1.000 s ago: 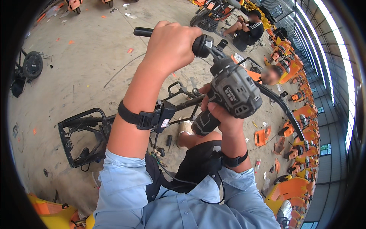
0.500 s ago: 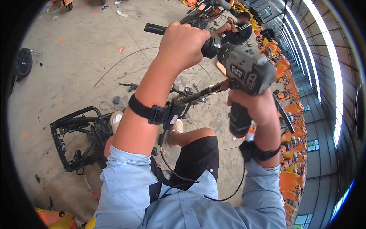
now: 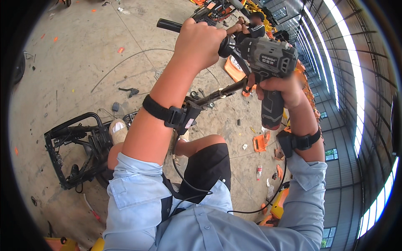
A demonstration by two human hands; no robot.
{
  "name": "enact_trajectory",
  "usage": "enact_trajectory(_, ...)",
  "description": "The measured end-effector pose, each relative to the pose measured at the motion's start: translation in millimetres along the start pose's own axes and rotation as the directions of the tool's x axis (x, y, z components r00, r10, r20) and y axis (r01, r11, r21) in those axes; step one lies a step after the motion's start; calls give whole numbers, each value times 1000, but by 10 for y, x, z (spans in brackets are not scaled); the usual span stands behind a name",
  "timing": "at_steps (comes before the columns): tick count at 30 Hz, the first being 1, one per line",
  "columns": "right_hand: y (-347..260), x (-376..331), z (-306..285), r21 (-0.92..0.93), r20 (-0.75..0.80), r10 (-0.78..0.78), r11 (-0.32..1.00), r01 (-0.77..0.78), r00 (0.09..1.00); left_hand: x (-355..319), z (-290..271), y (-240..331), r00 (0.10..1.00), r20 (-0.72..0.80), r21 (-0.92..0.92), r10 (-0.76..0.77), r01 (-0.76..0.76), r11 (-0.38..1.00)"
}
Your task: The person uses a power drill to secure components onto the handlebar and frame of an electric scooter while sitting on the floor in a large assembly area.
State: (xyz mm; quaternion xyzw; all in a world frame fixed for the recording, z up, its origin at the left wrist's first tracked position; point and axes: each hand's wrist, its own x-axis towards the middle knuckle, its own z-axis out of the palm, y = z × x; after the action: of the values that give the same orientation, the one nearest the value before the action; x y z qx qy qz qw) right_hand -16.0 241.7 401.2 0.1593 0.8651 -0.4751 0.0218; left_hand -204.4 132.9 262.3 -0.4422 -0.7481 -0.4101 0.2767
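Note:
My left hand (image 3: 199,45) is closed around a black handlebar (image 3: 168,25), whose rubber-looking end sticks out to the left of my fist. From the bar a dark steering stem (image 3: 222,93) slants down toward the floor between my legs. My right hand (image 3: 287,90) is wrapped around the handle of a grey and black cordless drill (image 3: 275,57). The drill's nose points left, close to the handlebar beside my left hand; whether it touches anything there I cannot tell. Each of my wrists wears a black strap with a small box.
A black metal frame (image 3: 79,146) lies on the floor at left, beside my foot. Orange plastic pieces (image 3: 259,143) and a bottle (image 3: 259,172) lie at right. Another person (image 3: 253,27) sits at the far side. A thin cable (image 3: 125,62) curves across the floor.
My right hand has turned the drill more upright, its handle now pointing down. The left hand keeps its grip on the handlebar. The view has shifted, showing more floor at right.

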Motion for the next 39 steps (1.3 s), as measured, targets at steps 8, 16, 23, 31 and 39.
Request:
enact_trajectory(8, -943, 161, 141, -624, -64, 210, 754, -203, 976, -45, 22, -55, 994, -85, 55, 65, -60, 997)
enact_trajectory(16, -1388, 363, 354, -869, -94, 263, 449, -208, 960, -51, 41, -91, 984, -140, 140, 107, -87, 986)
enact_trajectory(23, -1867, 537, 1002, -907, -392, 418, -30, -419, 819, -38, 45, -60, 1000, -24, 122, 17, -14, 992)
enact_trajectory(31, -2112, 806, 1118, -958, -284, 571, -145, -246, 770, -33, 124, -140, 977, -196, 92, 82, -65, 994)
enact_trajectory(39, -2184, 1040, 1034, -997, 30, 687, -30, 70, 726, -65, 233, -153, 952, -307, -130, -10, -31, 991)
